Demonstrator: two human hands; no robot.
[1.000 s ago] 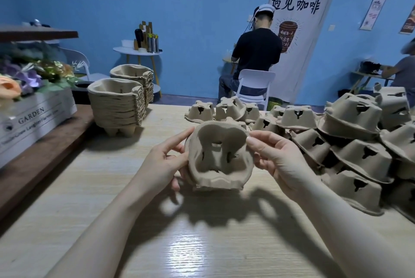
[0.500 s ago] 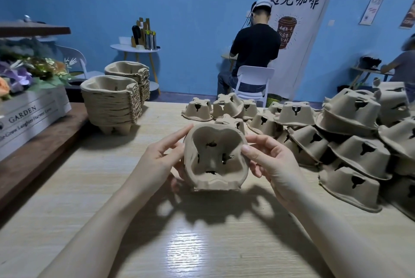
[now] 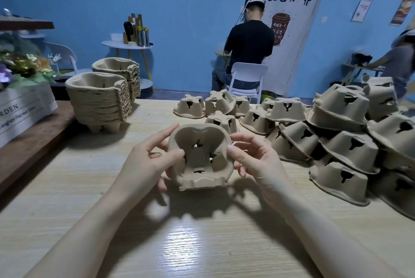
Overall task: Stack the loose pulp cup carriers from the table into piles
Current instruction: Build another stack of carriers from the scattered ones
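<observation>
Item 1 — pulp cup carrier (image 3: 200, 159), held up above the wooden table (image 3: 74, 178) at centre, hollow side facing the camera, slotted cup wells visible inside. Not touching the tabletop; its shadow falls on the table below.

Left hand (image 3: 148, 160): thumb on the carrier's left rim, lower fingers curled behind and under it, index finger extended up and away. Grip is closed on the carrier.

Right hand (image 3: 253, 160): thumb tip against the right rim, fingers curled round the back edge — also gripping the carrier.

Item 2 — finished piles, far left of table: near stack (image 3: 98, 100) w/ feet on the tabletop, openings up; second stack (image 3: 121, 75) just behind it, touching or nearly so.

Item 3 — loose carriers (image 3: 336, 142), upside down, heaped along the right side of the table, overlapping one another; a smaller scatter lies beyond the held carrier toward the far edge.

Misc.: wooden planter box (image 3: 22, 109) w/ flowers at left edge, on a darker ledge. Seated person in black shirt (image 3: 247, 44), back to camera, on a white chair (image 3: 247, 80). White banner (image 3: 289, 19) w/ coffee cup print on the blue wall. Small round side table (image 3: 128, 45) w/ containers. Another person at far right, mostly out of frame.
</observation>
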